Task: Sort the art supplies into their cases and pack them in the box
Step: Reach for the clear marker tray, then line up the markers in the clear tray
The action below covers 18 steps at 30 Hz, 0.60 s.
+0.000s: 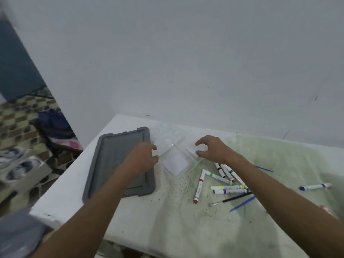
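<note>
A plain pale wall (186, 62) rose behind the white table (61, 192). Checkered floor tiles (16, 116) lay left, dimly lit.

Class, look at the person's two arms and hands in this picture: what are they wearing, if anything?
Nothing shows on them. The left hand and right hand are bare, with no gloves, rings, watch or bracelets visible, and both forearms are uncovered right to the frame's edge, so no sleeves appear.
</note>
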Each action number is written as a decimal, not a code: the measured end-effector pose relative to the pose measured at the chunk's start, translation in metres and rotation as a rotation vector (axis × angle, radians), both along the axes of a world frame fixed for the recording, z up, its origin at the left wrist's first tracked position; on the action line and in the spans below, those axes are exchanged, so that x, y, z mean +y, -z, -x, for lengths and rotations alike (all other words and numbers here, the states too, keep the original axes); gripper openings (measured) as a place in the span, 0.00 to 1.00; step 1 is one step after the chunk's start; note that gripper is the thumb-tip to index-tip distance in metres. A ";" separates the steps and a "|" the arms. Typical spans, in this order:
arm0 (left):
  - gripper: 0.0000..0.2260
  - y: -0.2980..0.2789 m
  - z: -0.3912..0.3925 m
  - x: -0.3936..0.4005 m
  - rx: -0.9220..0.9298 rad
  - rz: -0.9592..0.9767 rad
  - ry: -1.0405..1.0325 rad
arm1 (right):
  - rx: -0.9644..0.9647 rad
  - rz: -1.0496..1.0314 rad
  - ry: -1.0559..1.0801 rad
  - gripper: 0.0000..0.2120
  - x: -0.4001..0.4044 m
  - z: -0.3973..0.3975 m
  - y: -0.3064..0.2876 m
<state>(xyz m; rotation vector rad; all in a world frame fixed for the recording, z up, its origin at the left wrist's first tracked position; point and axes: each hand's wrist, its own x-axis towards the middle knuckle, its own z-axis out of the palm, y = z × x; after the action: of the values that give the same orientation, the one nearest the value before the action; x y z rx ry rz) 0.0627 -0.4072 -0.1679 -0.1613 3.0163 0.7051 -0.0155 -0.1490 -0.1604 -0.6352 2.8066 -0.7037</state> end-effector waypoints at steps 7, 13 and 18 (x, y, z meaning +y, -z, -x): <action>0.22 0.025 0.012 -0.003 0.020 -0.102 -0.067 | -0.137 -0.121 0.153 0.32 -0.002 0.029 0.033; 0.16 0.029 0.024 0.001 0.021 -0.096 -0.118 | -0.152 -0.014 0.191 0.32 -0.002 0.035 0.042; 0.11 0.026 0.032 0.004 0.079 -0.099 -0.144 | -0.084 0.113 0.199 0.33 0.006 0.034 0.037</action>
<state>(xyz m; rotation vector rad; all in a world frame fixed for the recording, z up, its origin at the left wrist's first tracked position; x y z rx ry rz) 0.0307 -0.4028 -0.1940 -0.3580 3.0596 0.8905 -0.0497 -0.1427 -0.1976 -0.3371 2.7928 -0.9081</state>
